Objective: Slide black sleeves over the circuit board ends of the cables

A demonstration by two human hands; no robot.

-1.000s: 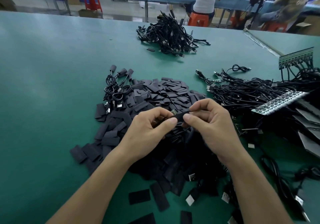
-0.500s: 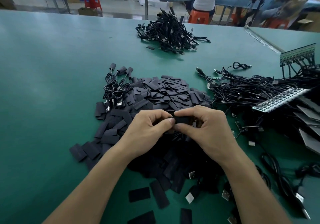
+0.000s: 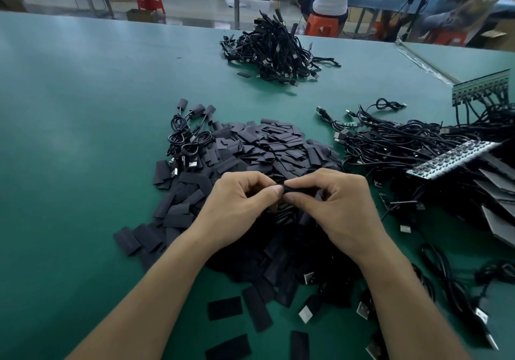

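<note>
Where the left hand (image 3: pixel 239 206) meets the right hand (image 3: pixel 334 209): one black sleeve (image 3: pixel 299 189), lying crosswise between the fingertips, just above the heap.
State of left hand: fingers curled, thumb and forefinger pinching the sleeve's left end; whatever is being fed in is hidden.
State of right hand: fingers curled, thumb and forefinger pinching the sleeve along its length.
Step, as I judge it: sleeve going over one cable's board end; the board is out of sight, so how far on I cannot tell.
Next move calls for: a steady counter-pull with the sleeve mouth kept open, then a fresh cable.
Loose sleeves (image 3: pixel 273 148): one heap under and beyond both hands on the desk (image 3: pixel 83 109), too many to count.
Sleeved cables (image 3: pixel 195 125): three, coiled, beyond the left hand.
Bare cables (image 3: pixel 404 142): one tangle, right of the right hand, uncountable.
Far bundle (image 3: pixel 276 50): one, well beyond both hands.
Board strips (image 3: pixel 451 159): two, far right of the right hand.
</note>
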